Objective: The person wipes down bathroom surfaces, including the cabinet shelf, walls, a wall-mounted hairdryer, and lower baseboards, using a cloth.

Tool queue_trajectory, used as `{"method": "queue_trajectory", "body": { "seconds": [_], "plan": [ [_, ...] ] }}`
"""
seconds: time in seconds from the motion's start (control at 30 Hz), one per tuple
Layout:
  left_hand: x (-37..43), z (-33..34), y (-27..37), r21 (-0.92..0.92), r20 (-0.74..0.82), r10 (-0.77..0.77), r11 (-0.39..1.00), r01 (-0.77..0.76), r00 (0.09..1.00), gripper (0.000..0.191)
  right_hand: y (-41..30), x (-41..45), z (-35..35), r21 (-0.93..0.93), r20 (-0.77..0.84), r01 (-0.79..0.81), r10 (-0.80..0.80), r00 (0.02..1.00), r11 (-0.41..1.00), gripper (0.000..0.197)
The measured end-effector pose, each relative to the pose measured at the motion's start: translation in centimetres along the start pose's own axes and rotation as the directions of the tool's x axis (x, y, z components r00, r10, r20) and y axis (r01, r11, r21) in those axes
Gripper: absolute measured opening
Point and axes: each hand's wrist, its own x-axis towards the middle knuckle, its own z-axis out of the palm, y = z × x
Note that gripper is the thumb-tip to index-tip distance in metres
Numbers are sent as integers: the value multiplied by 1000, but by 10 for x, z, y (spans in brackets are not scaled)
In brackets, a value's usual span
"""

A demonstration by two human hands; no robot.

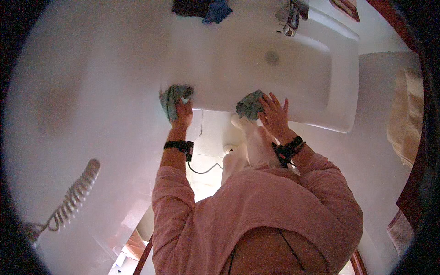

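Observation:
A grey-green cloth (168,99) is gripped in my left hand (184,115), at the front left of a white sink (338,125). A small white bit shows beside those fingers; I cannot tell what it is. My right hand (276,115) has its thumb and index finger on another grey-green cloth (250,105), bunched on the sink's front rim. The other fingers of this hand are spread over the rim. A chrome faucet (291,25) stands at the far side of the basin, beyond the dark round drain (271,57).
Dark and blue cloths (217,11) lie at the far edge. A coiled cord (74,196) hangs at left. Beige towels (404,120) are at right, near a dark red frame (410,196). A thin black cable (205,171) trails from my left wrist strap. Pale floor tiles (215,129) show below.

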Motion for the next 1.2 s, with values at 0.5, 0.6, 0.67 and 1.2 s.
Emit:
{"method": "queue_trajectory", "body": {
  "seconds": [0.5, 0.6, 0.67, 1.2],
  "plan": [
    [-25, 44, -33, -101, -438, 69, 987, -125, 896, 32, -6, 29, -20, 303, -62, 16, 3, 998, 953, 41],
    [-75, 60, -32, -360, -379, -198, 931, 53, 904, 42, -4, 28, -8, 288, -131, 58, -20, 991, 956, 35],
    [-118, 70, -39, -631, -292, -374, 767, 116, 880, 46, -2, 24, -2, 391, -197, 81, -3, 980, 917, 32],
    [-278, 33, -89, -1, -741, -104, 988, 154, 664, 35, -174, 36, -37, 863, 297, -331, -147, 943, -381, 36]
  ]
}}
